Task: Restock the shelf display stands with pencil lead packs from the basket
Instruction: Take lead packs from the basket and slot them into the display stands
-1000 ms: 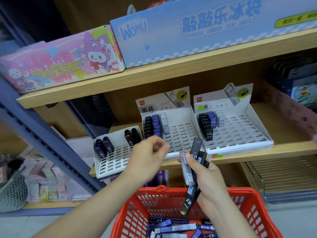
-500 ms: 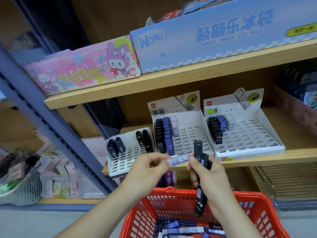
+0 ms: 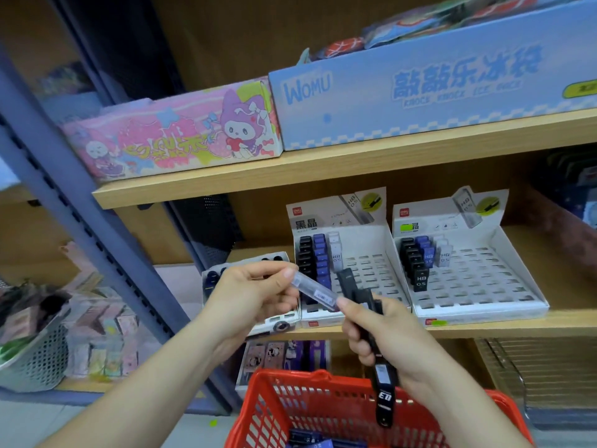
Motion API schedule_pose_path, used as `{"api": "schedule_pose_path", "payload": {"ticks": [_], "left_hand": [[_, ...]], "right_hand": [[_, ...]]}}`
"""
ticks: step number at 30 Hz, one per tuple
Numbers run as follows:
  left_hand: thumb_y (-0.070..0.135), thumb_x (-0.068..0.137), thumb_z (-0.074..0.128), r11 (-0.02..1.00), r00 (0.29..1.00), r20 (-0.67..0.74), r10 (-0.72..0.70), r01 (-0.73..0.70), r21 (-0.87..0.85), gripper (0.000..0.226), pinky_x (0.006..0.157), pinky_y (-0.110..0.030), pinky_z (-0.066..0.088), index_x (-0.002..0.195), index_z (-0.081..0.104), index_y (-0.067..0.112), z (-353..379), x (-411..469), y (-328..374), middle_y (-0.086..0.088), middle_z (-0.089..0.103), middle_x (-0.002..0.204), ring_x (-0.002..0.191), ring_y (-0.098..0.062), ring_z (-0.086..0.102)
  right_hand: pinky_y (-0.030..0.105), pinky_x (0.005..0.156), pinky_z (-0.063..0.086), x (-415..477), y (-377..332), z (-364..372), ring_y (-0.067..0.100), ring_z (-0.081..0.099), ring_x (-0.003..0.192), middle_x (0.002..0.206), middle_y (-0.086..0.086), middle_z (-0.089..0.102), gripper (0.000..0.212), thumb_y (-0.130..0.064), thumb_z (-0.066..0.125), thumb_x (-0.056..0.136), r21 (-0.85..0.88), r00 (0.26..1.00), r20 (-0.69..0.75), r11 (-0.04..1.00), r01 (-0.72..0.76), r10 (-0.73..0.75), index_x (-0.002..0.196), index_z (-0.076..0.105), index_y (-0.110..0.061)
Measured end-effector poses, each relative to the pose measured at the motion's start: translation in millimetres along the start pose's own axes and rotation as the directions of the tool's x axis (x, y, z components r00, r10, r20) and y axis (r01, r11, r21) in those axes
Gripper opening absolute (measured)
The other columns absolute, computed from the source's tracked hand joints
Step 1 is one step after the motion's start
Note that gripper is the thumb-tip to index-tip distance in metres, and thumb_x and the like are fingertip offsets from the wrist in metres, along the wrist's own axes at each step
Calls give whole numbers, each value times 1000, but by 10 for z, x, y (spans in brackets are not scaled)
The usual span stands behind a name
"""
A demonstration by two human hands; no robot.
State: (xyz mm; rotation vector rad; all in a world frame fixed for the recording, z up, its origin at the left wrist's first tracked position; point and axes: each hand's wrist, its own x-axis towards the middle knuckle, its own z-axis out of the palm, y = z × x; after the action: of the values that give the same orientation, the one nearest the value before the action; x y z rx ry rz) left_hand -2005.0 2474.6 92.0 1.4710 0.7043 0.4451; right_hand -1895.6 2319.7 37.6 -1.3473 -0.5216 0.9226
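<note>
As restocking is proceeding, the small stand (image 3: 208, 292) at far left is sitting half hidden behind the left hand (image 3: 255, 295). That hand is pinching one end of a clear lead pack (image 3: 315, 291) between thumb and curled fingers; the pack's other end is touching the thumb of the right hand (image 3: 387, 337). Behind the pack, the middle stand (image 3: 365, 263) is showing black, blue and clear columns, with most slots bare. The right hand is gripping a bunch of black packs (image 3: 382, 392), fingers wrapped round them, above the red basket (image 3: 284, 405), which is holding further stock. The right stand (image 3: 478, 276) is sitting alongside on the same shelf (image 3: 568, 323), likewise sparsely filled. Judgement: the clear pack is being separated for placement. It should be going into a clear column, in the next free slot, seated upright and fully down, label forward, while the right hand is holding its bunch away from the stocked rows.
</note>
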Motion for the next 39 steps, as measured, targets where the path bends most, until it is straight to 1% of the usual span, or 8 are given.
{"api": "schedule_pose_path", "payload": {"ticks": [6,10,16,20,24,34,36,39], "left_hand": [[12,81,68,998,998,23,58,-59,20,13,61,-20,55,92,74,7,155,196,82,-18,73,82,71,-22,71],[-4,86,63,959,990,21,136,-137,248,18,64,-20,56,97,68,10,262,386,147,-14,73,79,71,-18,70],[8,83,71,773,954,19,300,-254,582,25,85,-21,51,87,72,33,415,767,244,11,72,90,86,-8,68],[15,85,70,637,937,39,348,-267,723,17,101,-22,42,97,74,28,554,986,172,13,68,100,102,-6,61],[16,88,67,468,938,98,332,-254,846,21,102,-18,36,107,73,23,621,1102,57,7,68,114,106,-7,60],[17,92,61,267,939,223,263,-293,918,23,91,-18,41,111,71,24,741,1144,-9,8,70,110,102,-10,62],[16,91,60,304,930,210,301,-303,903,23,88,-18,43,108,72,25,773,1142,-1,9,70,105,96,-7,62],[11,89,62,511,907,128,402,-338,790,22,85,-18,45,102,72,25,873,1129,36,9,67,97,90,-5,60]], "right_hand": [[22,43,33,198,-45,-110,12,40,47,60,2,49,30,-37,63,91,128,999,-45,992,15,-9,79,57,-10],[21,41,33,247,41,-235,11,40,47,61,2,50,28,-33,63,92,262,996,-80,965,-4,26,105,68,-9],[22,40,31,308,185,-388,13,39,45,68,9,59,25,-25,62,93,423,980,-193,905,34,54,112,59,-8],[21,38,32,317,253,-458,12,40,43,68,10,63,22,-21,59,96,441,972,-224,897,35,72,109,61,-4],[20,38,33,321,271,-513,11,40,43,71,11,67,20,-21,59,95,433,970,-232,901,35,74,105,62,-4],[20,37,33,293,285,-558,11,41,44,73,7,61,19,-14,59,94,434,977,-198,901,13,81,103,70,-1],[20,37,33,269,263,-586,11,42,45,74,7,61,16,-11,61,93,419,978,-196,908,15,74,103,71,-2],[20,38,35,227,214,-683,11,43,44,73,7,67,18,-13,65,88,348,972,-235,935,67,18,99,65,1]]}}
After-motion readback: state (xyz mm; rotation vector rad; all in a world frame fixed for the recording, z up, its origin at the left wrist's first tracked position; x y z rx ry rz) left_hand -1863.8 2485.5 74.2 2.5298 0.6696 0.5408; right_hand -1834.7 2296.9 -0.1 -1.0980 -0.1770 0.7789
